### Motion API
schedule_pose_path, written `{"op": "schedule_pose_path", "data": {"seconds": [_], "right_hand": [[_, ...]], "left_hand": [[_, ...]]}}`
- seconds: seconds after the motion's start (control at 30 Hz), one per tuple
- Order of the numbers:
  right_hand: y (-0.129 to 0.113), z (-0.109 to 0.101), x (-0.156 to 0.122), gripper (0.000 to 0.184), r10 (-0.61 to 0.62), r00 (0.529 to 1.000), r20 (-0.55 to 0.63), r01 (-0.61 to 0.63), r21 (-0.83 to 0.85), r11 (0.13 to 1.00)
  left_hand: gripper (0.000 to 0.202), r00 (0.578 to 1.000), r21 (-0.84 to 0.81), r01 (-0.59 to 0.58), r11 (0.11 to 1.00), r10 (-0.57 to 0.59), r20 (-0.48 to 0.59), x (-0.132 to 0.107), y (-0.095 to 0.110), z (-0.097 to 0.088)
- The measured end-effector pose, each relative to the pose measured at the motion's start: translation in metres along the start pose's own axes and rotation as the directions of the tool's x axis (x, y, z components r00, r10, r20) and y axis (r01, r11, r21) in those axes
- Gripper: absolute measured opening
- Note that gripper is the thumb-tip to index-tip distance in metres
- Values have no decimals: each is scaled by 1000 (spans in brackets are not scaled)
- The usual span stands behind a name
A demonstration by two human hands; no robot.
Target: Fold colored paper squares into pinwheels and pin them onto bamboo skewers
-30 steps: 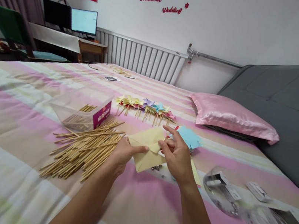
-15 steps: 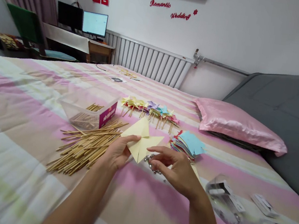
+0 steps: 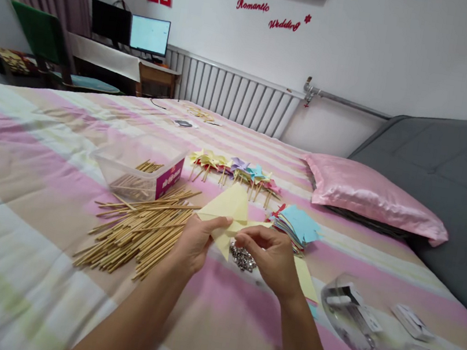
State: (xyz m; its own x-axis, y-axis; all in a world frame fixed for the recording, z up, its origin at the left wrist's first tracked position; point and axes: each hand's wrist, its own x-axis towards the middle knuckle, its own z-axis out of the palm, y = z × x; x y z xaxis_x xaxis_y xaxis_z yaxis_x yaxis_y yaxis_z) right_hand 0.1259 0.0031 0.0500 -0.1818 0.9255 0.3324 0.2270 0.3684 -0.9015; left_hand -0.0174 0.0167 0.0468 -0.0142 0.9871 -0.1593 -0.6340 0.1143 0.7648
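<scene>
Pinching the folded yellow paper (image 3: pixel 231 204) between thumb and fingers, the left hand (image 3: pixel 195 242) holds it above the bed (image 3: pixel 212 341), well in from the far edge along the radiator (image 3: pixel 232 93), while the right hand (image 3: pixel 272 258) curls thumb and forefinger at the paper's right side, though whether they grip it or merely touch is hard to tell. Should the left thumb ease off, the flaps could spring open, and a low sweep of the right hand might scatter the metal pieces (image 3: pixel 242 259) heaped near the loose sticks (image 3: pixel 132 236).
</scene>
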Motion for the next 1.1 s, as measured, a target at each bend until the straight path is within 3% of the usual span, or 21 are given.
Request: {"op": "schedule_pose_path", "data": {"seconds": [0.13, 0.27, 0.57, 1.1], "right_hand": [[-3, 4, 0, 24, 97, 991, -89, -92, 59, 994], [-4, 8, -1, 25, 148, 973, -177, -139, 63, 988], [1, 12, 0, 27, 136, 948, -289, -121, 68, 990], [-1, 11, 1, 23, 124, 948, -292, -126, 13, 992]], "left_hand": [[27, 995, 20, -94, 995, 95, -9, -5, -4, 8], [39, 990, 3, -138, 990, 138, 3, -7, -8, 11], [43, 990, 43, -141, 989, 141, 3, -8, -10, 12], [40, 977, 89, -210, 974, 207, 45, -6, -13, 8]]}}
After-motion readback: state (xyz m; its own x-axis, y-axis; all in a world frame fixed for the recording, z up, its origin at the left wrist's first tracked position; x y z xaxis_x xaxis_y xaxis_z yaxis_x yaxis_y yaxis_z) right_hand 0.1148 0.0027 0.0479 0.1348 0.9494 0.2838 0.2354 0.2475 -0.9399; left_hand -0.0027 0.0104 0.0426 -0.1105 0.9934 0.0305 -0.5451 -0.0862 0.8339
